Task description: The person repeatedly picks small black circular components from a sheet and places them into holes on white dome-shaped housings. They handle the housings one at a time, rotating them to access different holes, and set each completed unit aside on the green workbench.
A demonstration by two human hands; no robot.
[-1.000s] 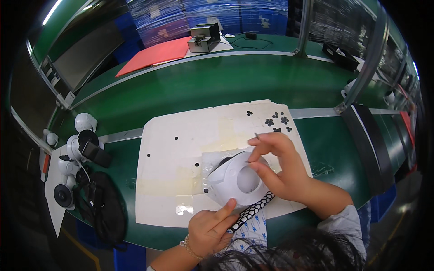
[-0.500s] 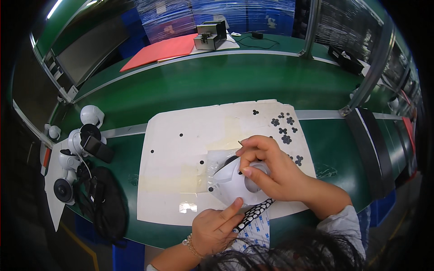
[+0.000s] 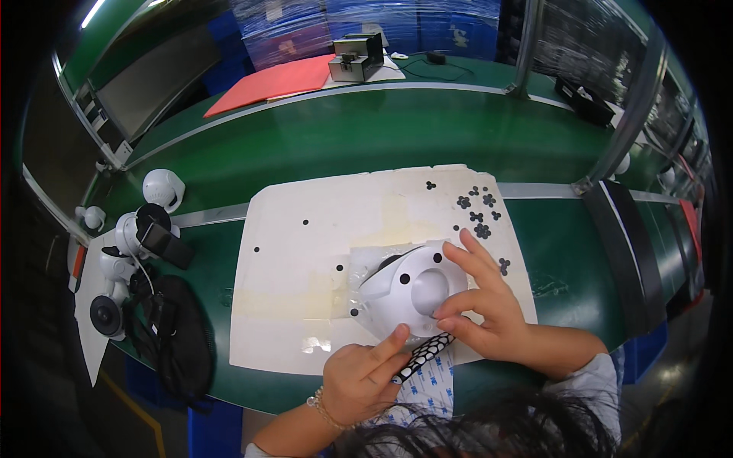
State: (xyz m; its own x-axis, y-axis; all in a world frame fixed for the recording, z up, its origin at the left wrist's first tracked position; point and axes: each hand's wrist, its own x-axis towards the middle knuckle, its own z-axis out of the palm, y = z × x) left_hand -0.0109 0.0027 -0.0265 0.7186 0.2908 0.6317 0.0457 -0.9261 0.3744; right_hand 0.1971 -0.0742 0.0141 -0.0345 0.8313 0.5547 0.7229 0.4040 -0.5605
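Observation:
A white rounded plastic housing (image 3: pixel 385 305), shaped like a security camera shell, lies tilted on the pale board in front of me. Two black round pads (image 3: pixel 405 279) show on its face, beside a round hollow (image 3: pixel 429 291). My left hand (image 3: pixel 363 379) presses its extended index fingertip to the housing's lower edge. Its other fingers are curled at a black strip with white round holes (image 3: pixel 424 356), which sits by white printed backing paper (image 3: pixel 427 385). At the housing's lower right, my right hand (image 3: pixel 485 309) pinches thumb and index finger together, other fingers raised; anything between them is too small to name.
The pale board (image 3: pixel 290 298) carries scattered black dots and clusters of black pads (image 3: pixel 482 230) at right. White cameras (image 3: pixel 163 189) and a black pouch (image 3: pixel 174 343) lie at left. A long black case (image 3: pixel 626 259) stands at right, a metal box (image 3: pixel 350 67) at the back.
My right hand has moved down and right, from over the housing's face to its lower right edge, uncovering two black pads. My left hand stays nearly in place.

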